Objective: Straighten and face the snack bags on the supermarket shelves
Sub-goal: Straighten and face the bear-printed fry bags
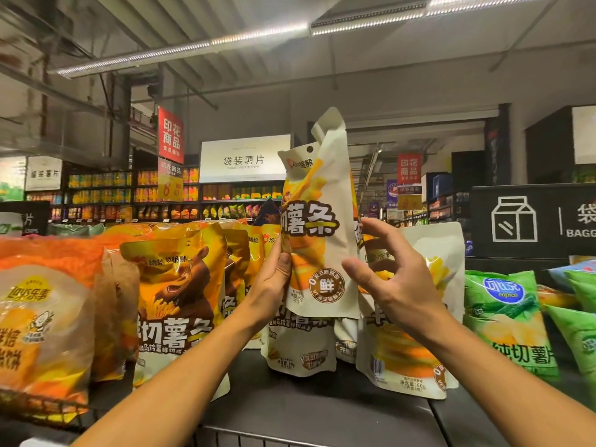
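Observation:
A white snack bag (317,227) with yellow fries and brown lettering is lifted upright above the dark shelf top (290,401). My left hand (272,285) grips its left edge, thumb across the front. Beside the bag's right edge, my right hand (392,272) hovers with fingers spread and loosely curled, holding nothing. Behind and below stand more white bags of the same kind (301,343), one leaning at the right (416,333). Yellow-and-brown bags (180,285) with a bear picture stand to the left.
Orange and clear bags (45,324) crowd the far left behind a wire rail. Green bags (506,321) lie at the right. A black sign panel (532,221) rises behind them. Farther shelves and hanging red signs (171,137) fill the background.

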`<state>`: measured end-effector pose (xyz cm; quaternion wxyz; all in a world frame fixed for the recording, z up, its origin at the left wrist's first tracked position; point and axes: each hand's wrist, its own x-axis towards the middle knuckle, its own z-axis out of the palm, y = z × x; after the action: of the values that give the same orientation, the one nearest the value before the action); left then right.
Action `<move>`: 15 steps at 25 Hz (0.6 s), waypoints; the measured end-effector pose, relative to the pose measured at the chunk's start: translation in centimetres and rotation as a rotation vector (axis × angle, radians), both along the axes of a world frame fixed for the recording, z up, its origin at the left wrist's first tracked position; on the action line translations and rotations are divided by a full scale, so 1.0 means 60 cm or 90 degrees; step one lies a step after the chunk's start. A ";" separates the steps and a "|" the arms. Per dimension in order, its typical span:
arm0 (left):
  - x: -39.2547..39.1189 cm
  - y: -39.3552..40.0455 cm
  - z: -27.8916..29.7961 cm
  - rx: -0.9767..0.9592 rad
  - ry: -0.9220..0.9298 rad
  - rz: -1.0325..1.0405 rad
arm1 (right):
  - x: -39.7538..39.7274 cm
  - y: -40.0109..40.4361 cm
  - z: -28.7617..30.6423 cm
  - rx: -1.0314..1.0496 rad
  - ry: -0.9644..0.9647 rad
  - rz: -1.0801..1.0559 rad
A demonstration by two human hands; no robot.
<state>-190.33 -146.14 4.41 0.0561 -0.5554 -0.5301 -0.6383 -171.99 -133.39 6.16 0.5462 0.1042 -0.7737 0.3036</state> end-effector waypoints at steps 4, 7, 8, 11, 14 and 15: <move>0.000 -0.003 0.003 0.013 0.030 0.011 | -0.001 0.003 0.001 -0.014 -0.002 0.005; 0.004 -0.010 0.007 0.040 0.031 0.032 | -0.005 0.015 -0.001 -0.045 -0.010 0.013; 0.006 -0.012 0.009 0.053 0.028 0.038 | -0.007 0.018 -0.002 -0.055 -0.018 0.016; 0.011 -0.015 0.013 0.087 0.057 0.074 | -0.015 0.024 -0.001 -0.076 -0.049 0.023; 0.020 -0.021 0.018 0.105 0.114 0.100 | -0.021 0.026 0.001 -0.116 -0.054 0.058; 0.023 -0.022 0.018 0.110 0.129 0.096 | -0.022 0.030 0.001 -0.133 -0.047 0.063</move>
<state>-188.96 -147.47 5.51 0.2045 -0.5685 -0.5050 -0.6164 -173.33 -131.60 6.21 0.5093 0.0736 -0.7513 0.4131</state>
